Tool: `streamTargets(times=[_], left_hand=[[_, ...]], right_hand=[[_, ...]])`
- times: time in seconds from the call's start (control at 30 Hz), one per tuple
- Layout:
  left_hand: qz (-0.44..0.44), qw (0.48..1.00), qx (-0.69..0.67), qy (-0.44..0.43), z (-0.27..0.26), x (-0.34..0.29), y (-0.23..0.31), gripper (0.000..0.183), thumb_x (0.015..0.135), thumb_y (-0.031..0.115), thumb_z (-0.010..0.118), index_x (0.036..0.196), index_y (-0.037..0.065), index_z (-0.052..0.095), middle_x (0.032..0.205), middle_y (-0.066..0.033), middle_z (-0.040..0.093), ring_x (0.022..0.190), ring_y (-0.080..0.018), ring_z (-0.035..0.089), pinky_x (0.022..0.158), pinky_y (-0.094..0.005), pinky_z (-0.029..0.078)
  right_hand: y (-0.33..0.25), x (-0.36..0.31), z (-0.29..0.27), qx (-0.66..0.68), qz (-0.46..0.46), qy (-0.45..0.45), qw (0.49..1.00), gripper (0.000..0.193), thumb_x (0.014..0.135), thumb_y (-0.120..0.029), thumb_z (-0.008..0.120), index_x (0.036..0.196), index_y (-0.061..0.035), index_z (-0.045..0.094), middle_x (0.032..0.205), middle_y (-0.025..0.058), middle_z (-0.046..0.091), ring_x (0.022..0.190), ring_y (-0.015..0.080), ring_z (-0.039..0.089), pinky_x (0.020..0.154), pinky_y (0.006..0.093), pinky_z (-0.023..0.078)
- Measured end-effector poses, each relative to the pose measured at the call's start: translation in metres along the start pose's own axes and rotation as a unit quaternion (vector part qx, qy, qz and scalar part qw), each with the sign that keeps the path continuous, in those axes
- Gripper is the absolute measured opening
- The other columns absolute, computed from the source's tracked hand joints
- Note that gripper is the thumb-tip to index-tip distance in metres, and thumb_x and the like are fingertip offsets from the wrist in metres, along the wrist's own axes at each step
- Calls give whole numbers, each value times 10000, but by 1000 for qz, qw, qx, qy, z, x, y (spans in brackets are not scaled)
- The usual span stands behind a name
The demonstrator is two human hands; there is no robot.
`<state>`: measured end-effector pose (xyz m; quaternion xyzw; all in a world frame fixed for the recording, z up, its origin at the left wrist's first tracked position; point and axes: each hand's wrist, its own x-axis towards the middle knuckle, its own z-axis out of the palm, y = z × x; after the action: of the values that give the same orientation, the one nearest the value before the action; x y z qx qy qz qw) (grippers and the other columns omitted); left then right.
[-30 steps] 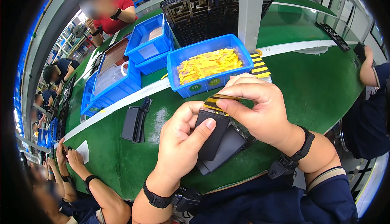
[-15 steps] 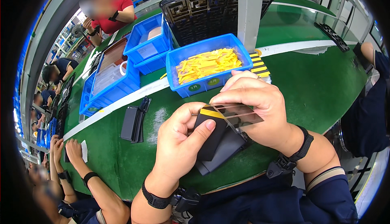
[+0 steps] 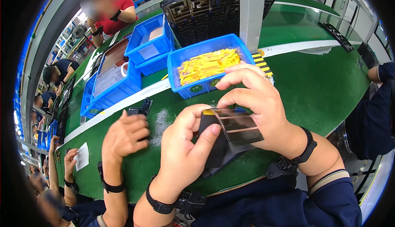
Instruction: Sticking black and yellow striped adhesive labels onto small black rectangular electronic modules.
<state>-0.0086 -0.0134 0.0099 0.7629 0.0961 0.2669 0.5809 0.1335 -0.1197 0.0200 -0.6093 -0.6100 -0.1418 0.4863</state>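
My left hand [image 3: 185, 144] grips a flat black rectangular piece [image 3: 212, 157], thumb on its face, with a yellow strip [image 3: 208, 112] along its top edge. A tinted see-through film sheet [image 3: 242, 132] with pale cross lines overlaps the piece's right side. My right hand [image 3: 263, 107] holds the film from its right side; its upper two fingers are spread apart, and the grip behind the film is partly hidden. Beyond my hands stands a blue bin [image 3: 185, 91] of loose yellow strips [image 3: 210, 66].
A co-worker's hand [image 3: 127, 134] hovers over a stack of black pieces [image 3: 144, 106] to my left. More blue bins [image 3: 140, 68] stand at the far left. A grey post [image 3: 251, 17] rises behind the yellow strips, near a black patterned panel [image 3: 201, 15]. White paper [image 3: 82, 157] lies left.
The film has swung down over the black piece, covering part of the yellow strip. My right hand's upper fingers have spread. A co-worker's hand has reached in over the black stack.
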Motion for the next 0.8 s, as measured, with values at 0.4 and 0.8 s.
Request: streamTargets(times=[0.4, 0.8], left_hand=[[-70, 996, -54, 18, -4, 1, 2, 218, 863, 17, 559, 1068, -38, 512, 847, -41, 649, 759, -36, 562, 657, -170, 439], [17, 999, -35, 33, -6, 4, 1, 257, 855, 20, 577, 1095, -19, 496, 963, -86, 650, 826, -115, 624, 735, -236, 466]], right_hand=[[-3, 5, -9, -199, -128, 24, 971, 225, 592, -48, 661, 813, -90, 656, 748, 18, 592, 821, 242, 578, 914, 486, 403], [-8, -1, -4, -37, -76, 5, 996, 147, 692, -58, 706, 781, -99, 597, 903, 40, 655, 1010, 281, 574, 1035, 535, 262]])
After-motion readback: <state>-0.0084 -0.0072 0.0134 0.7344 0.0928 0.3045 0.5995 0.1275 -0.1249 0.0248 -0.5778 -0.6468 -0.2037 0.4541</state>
